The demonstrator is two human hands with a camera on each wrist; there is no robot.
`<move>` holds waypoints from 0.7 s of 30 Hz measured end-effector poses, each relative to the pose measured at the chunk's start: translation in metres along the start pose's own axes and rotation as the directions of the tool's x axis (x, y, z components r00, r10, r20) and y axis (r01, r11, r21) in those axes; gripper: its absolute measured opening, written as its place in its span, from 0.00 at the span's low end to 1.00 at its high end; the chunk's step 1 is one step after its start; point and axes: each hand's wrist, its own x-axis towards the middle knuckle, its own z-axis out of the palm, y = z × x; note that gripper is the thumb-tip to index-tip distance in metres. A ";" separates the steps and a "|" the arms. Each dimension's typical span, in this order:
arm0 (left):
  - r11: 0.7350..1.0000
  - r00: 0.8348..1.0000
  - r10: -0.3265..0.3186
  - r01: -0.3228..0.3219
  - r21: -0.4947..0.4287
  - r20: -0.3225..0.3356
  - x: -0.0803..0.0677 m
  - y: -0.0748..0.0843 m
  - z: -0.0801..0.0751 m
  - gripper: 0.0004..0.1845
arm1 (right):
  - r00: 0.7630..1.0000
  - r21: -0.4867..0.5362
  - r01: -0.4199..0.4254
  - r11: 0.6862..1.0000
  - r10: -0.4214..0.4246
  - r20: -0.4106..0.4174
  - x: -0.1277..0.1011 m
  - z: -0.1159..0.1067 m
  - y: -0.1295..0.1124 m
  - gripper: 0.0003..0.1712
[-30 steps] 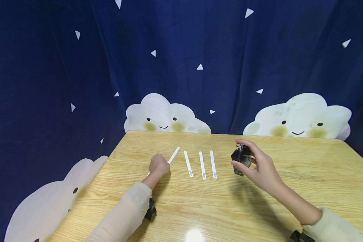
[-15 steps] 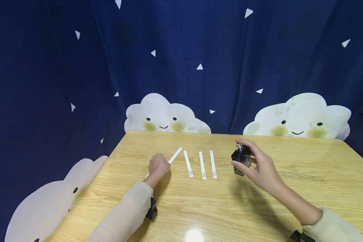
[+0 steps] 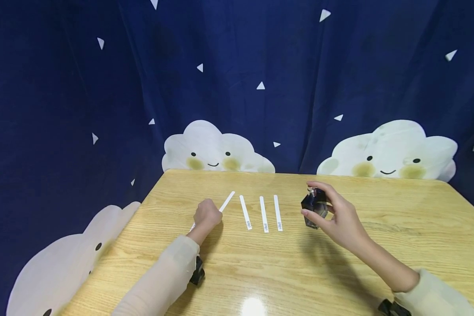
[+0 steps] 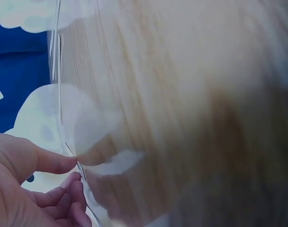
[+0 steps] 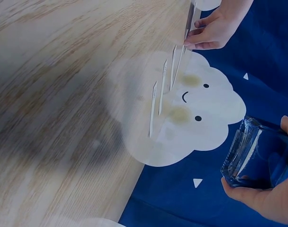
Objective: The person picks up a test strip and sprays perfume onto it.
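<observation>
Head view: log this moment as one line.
left hand: pinches strip | right hand: holds bottle above table | three other strips: on table, between hands

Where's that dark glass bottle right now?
In the head view, the bottle is held in the right hand, to the right of the three white strips lying on the table.

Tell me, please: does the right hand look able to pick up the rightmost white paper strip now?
Probably not while the right hand holds the glass perfume bottle, which occupies it. The way itself looks free: nothing else stands between the hand and the rightmost white paper strip.
</observation>
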 end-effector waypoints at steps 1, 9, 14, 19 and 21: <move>1.000 1.000 0.001 -0.001 0.002 -0.004 0.000 0.000 0.000 0.12 | 1.000 -0.001 0.000 1.000 0.000 0.001 0.000 0.000 0.000 0.38; 0.999 0.999 0.003 -0.001 0.051 -0.032 -0.002 0.002 0.000 0.06 | 1.000 -0.008 0.001 1.000 -0.001 0.005 0.000 0.000 0.000 0.39; 0.999 0.999 0.010 -0.009 0.042 -0.036 -0.002 0.002 0.001 0.04 | 1.000 -0.005 -0.002 1.000 0.003 0.006 0.000 0.000 0.000 0.39; 1.000 1.000 -0.001 0.002 0.030 -0.026 -0.001 0.003 0.002 0.03 | 1.000 0.001 -0.004 1.000 0.004 0.006 0.000 0.000 0.000 0.38; 0.999 1.000 -0.004 0.005 0.034 -0.030 -0.001 0.003 0.003 0.02 | 1.000 0.004 -0.005 1.000 0.005 0.006 0.000 -0.001 0.000 0.38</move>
